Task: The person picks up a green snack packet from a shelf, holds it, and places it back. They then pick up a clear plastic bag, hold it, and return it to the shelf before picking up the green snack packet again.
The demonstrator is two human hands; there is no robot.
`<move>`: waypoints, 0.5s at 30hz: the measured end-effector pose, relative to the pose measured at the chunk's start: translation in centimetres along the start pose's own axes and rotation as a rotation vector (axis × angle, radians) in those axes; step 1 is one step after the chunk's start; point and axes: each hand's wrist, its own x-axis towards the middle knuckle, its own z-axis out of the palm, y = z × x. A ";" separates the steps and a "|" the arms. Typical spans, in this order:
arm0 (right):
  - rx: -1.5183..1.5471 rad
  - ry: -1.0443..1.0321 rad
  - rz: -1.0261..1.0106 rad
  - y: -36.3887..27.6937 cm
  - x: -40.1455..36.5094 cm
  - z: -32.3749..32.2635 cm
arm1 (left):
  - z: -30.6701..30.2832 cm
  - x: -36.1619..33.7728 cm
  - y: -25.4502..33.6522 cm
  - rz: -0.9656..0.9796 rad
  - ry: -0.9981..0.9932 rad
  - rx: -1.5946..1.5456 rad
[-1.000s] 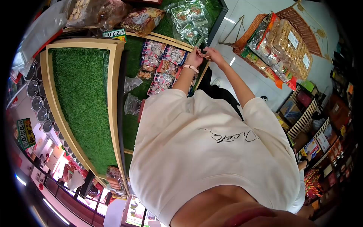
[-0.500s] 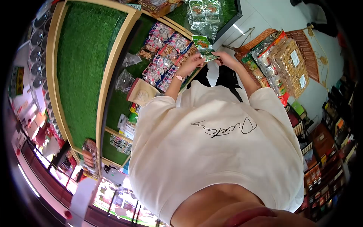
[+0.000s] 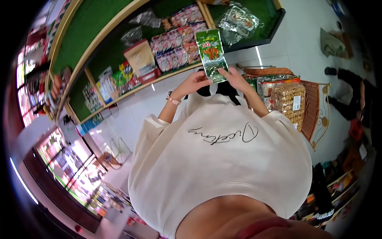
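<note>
A green snack packet [image 3: 212,59] with a picture of food on its front is held up ahead of my chest, its face toward me. My left hand [image 3: 195,83], with a watch and a pink band at the wrist, grips the packet's lower left edge. At the lower right corner, my right hand [image 3: 234,79] pinches it with the thumb on the front. Behind the packet, rows of small snack packs [image 3: 172,59] lie on the green-lined shelf [image 3: 113,46]. A crumpled clear plastic bag of packets [image 3: 240,22] lies on the shelf section beyond.
To the right stands a wicker rack [image 3: 311,107] stacked with bagged snacks [image 3: 288,99]. A tan box-like pack [image 3: 139,59] and coloured bags [image 3: 119,77] line the shelf at left. Another person's dark-clothed legs [image 3: 350,93] are at far right on the pale tiled floor [image 3: 292,46].
The packet has been raised and turned so its whole front shows; before, it looked bent or folded between my hands. My view has swung, so shelf and rack appear shifted.
</note>
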 end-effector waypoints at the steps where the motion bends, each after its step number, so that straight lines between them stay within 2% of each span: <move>1: -0.030 -0.039 0.018 -1.9 -1.0 0.7 | 1.2 -1.6 0.7 0.028 0.106 -0.048; 3: -0.049 -0.148 0.005 -2.6 -1.3 2.1 | 3.1 -4.3 2.7 0.110 0.316 -0.133; 6: 0.041 -0.345 -0.019 -0.8 -1.2 5.1 | 4.5 -7.2 2.0 0.200 0.533 -0.154; 8: -0.059 -0.422 -0.086 -2.5 -2.0 7.3 | 5.3 -9.2 1.0 0.241 0.684 -0.220; 9: -0.053 -0.445 -0.118 -2.6 -1.9 8.5 | 5.5 -10.1 0.2 0.263 0.731 -0.263; 10: -0.232 -0.507 -0.171 -3.1 -1.7 9.0 | 5.8 -11.1 -0.5 0.282 0.776 -0.307; 13: -0.480 -0.669 -0.219 -5.5 -2.3 11.8 | 7.1 -14.4 -2.2 0.305 0.907 -0.417; 15: -0.420 -0.743 -0.142 -2.8 -2.4 14.7 | 7.3 -16.7 -4.3 0.329 0.981 -0.523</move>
